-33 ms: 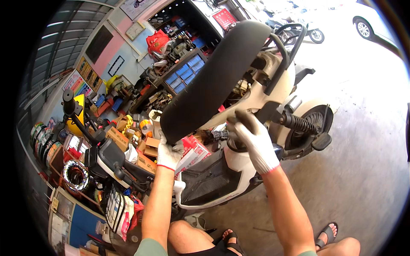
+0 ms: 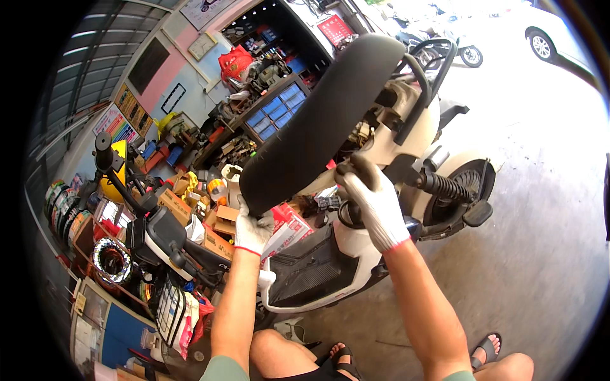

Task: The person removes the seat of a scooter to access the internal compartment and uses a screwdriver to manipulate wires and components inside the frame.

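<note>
Gloved in white, my left hand (image 2: pixel 253 225) grips the lower front end of the long black scooter seat (image 2: pixel 318 120), which is tilted up. My right hand (image 2: pixel 368 193), also gloved, has its fingers curled beside the white body panel (image 2: pixel 410 152) under the seat; what they hold, if anything, is hidden. Beneath both hands is the scooter's dark floorboard (image 2: pixel 305 273). A rear shock absorber (image 2: pixel 445 185) stands right of my right hand, next to the rear wheel (image 2: pixel 457 197), and a black grab rail (image 2: pixel 438 70) rises behind the seat.
Handlebars (image 2: pixel 136 197) are at left, before cluttered cardboard boxes (image 2: pixel 178 206) and stacked tyres (image 2: pixel 60 209). A workbench (image 2: pixel 267 111) with parts lines the back wall. Scooters (image 2: pixel 470 56) and a white car (image 2: pixel 553 35) stand outside at upper right. My sandalled feet rest on the concrete floor (image 2: pixel 521 267).
My right hand has moved slightly up and left, toward the panel under the seat. My left hand stays at the seat's front end.
</note>
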A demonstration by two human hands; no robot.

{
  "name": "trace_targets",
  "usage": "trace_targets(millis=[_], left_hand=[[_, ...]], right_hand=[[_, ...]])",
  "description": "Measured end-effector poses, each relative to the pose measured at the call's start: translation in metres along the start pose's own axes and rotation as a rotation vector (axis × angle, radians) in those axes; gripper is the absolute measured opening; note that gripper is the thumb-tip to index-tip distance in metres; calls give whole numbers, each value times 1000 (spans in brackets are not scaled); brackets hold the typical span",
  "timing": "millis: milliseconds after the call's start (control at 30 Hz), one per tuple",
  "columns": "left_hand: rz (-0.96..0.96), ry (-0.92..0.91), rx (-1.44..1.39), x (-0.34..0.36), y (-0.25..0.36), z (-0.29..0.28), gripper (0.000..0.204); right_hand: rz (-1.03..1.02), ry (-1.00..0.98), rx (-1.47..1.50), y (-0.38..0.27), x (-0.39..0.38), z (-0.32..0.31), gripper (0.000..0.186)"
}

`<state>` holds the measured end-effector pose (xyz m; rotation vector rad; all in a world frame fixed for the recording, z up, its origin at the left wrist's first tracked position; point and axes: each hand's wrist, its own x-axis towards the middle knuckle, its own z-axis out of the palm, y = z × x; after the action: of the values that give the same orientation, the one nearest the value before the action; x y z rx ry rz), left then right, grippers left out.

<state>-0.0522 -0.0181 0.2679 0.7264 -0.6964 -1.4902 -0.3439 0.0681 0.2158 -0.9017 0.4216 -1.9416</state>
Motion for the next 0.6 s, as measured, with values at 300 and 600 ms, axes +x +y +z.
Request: trace_targets(millis=[300, 600], left_hand=[[25, -7, 23, -7, -3, 1, 45], [67, -82, -100, -3, 14, -25, 47]], right_hand=[[11, 17, 90, -8, 56, 45, 43], [-180, -31, -123, -10, 57, 81, 48]])
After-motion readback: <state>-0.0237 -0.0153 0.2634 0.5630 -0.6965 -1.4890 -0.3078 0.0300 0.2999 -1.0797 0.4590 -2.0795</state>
